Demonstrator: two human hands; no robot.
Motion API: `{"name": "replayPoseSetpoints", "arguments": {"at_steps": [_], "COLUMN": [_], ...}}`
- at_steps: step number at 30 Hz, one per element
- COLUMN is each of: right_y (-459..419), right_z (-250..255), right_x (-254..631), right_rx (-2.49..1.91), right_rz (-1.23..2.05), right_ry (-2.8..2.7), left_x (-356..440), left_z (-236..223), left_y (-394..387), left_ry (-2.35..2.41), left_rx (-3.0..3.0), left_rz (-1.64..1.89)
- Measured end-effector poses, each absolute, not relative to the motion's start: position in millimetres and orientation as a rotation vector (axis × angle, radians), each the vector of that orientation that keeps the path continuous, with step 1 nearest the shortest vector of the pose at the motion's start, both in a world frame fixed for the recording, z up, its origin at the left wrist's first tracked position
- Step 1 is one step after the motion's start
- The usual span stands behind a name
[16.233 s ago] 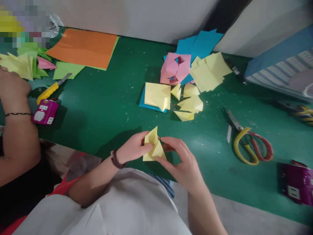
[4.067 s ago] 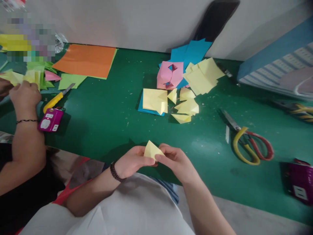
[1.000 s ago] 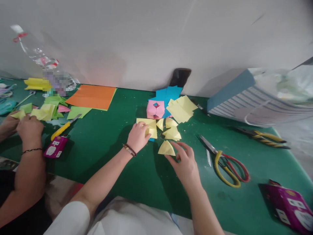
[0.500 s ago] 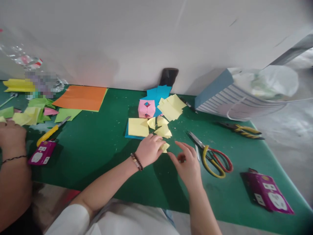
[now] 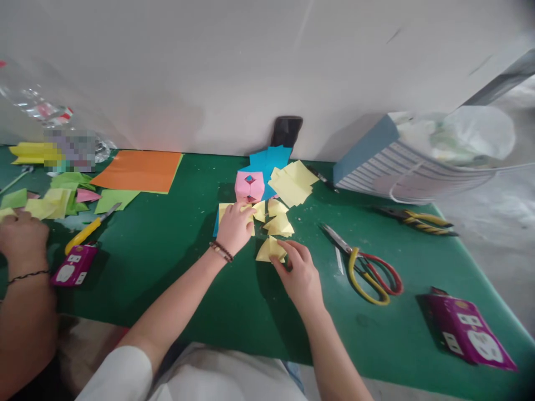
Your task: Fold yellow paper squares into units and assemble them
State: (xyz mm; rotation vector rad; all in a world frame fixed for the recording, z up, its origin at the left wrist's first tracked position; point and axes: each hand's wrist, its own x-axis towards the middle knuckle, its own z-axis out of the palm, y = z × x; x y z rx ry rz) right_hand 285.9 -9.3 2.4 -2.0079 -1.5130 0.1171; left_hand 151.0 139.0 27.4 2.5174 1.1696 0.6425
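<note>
Yellow paper: a folded yellow paper triangle (image 5: 271,250) lies on the green work mat (image 5: 376,340), just in front of a cluster of smaller folded yellow pieces (image 5: 278,225).

Right hand: the right hand (image 5: 298,273) is half curled, its fingers (image 5: 292,252) reaching over the triangle's right side. They are touching it or very nearly so, but whether they have hold of it cannot be told.

Left hand: the left hand (image 5: 236,227), with a beaded bracelet (image 5: 220,252) at the wrist, lies palm down with its fingers slightly spread over a yellow square sheet (image 5: 225,211). This looks like pressing rather than gripping, which would keep the sheet from sliding, though a pinch cannot be ruled out.

Layout: a pink paper cube with cut-out openings (image 5: 249,186), blue sheets (image 5: 267,157) and a loose pile of yellow squares (image 5: 291,182) sit together at the mat's far edge, seemingly grouped to stay within reach of both hands.

Tools: scissors with yellow and red handles (image 5: 368,275) and yellow-handled pliers (image 5: 413,220) lie to the right, apart from the paper.

Nearby: a co-worker's hand (image 5: 23,236) is at the far left, beside green and yellow folded paper (image 5: 54,203).
</note>
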Motion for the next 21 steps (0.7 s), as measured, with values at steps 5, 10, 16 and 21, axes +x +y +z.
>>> {"name": "replayPoseSetpoints", "arguments": {"at_steps": [5, 10, 16, 21], "right_y": [-13.7, -13.0, 1.8, 1.5], "right_z": [15.7, 31.0, 43.2, 50.0], "right_x": [289.9, 298.6, 301.3, 299.8], "right_rx": [-1.946, -1.903, -1.857, -1.710], "right_rz": [0.129, 0.166, 0.223, 0.392], "right_ry": [-1.410, -1.331, -1.297, -1.267], "left_x": [168.4, 171.1, 145.9, 135.5], "left_z": [18.4, 20.4, 41.3, 60.6], "left_y": [155.5, 159.4, 153.7, 124.8], "left_ry": [1.089, 1.035, 1.052, 0.964], "left_rx": [2.640, 2.627, 2.454, 1.883], "left_rz": [0.547, 0.581, 0.780, 0.830]}}
